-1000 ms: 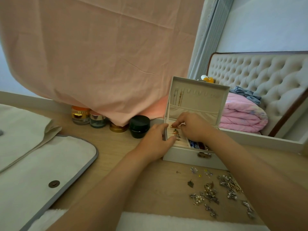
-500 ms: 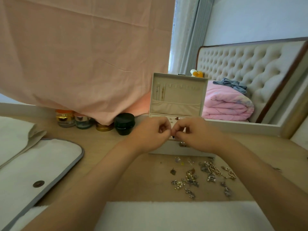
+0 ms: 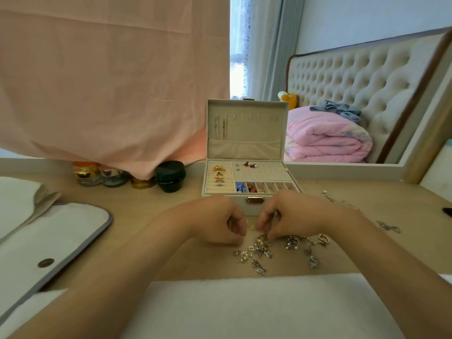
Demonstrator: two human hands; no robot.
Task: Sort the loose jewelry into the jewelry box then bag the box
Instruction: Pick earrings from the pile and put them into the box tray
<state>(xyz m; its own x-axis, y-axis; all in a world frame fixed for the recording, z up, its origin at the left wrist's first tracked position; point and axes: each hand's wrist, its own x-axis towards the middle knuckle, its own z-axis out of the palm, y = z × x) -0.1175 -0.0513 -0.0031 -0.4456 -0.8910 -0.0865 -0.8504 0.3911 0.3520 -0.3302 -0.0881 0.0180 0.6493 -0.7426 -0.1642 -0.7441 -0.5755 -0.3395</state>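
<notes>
My left hand point(image 3: 219, 222) and right hand point(image 3: 294, 216) sit knuckles-up, fingers curled down toward the table point(image 3: 151, 211), just in front of the open jewelry box point(image 3: 245, 133). I cannot tell whether either hand pinches a piece. The loose jewelry point(image 3: 276, 249) lies scattered beneath my right fingertips; the white bag point(image 3: 49, 236) lies flat, well to the left.

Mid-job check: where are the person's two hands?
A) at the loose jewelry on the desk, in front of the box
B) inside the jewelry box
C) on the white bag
A: the left hand and right hand are down at the loose jewelry, in front of the open jewelry box.
</notes>
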